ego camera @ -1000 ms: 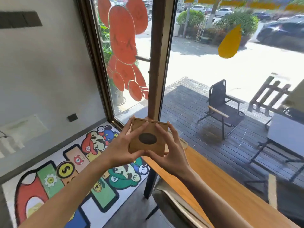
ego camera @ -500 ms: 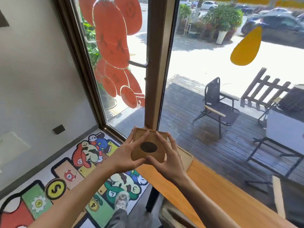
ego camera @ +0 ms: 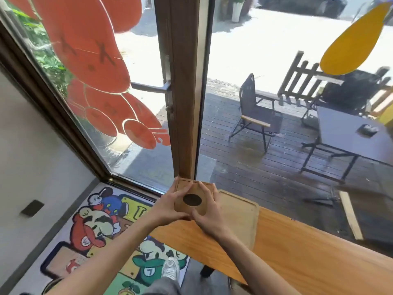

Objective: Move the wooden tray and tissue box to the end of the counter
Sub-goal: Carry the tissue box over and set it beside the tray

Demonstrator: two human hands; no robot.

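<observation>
A square wooden tissue box (ego camera: 192, 190) with a dark oval hole in its top sits low over the far left end of the orange-brown counter (ego camera: 297, 252), by the window post. My left hand (ego camera: 170, 206) holds its left side and my right hand (ego camera: 209, 216) holds its right and near side. The flat wooden tray (ego camera: 240, 213) with a raised rim lies on the counter just right of the box, partly behind my right hand. I cannot tell whether the box rests on the counter or on the tray's edge.
A wooden window post (ego camera: 185, 92) rises right behind the box, with glass on both sides. Beyond the counter's left end a cartoon floor mat (ego camera: 102, 231) lies below, and my shoe (ego camera: 171, 271) stands on it. Outside are a folding chair (ego camera: 255, 116) and a dark table (ego camera: 348, 133).
Both hands have carried the tissue box down and forward to the counter's end beside the tray. The camera has moved closer and tilted down.
</observation>
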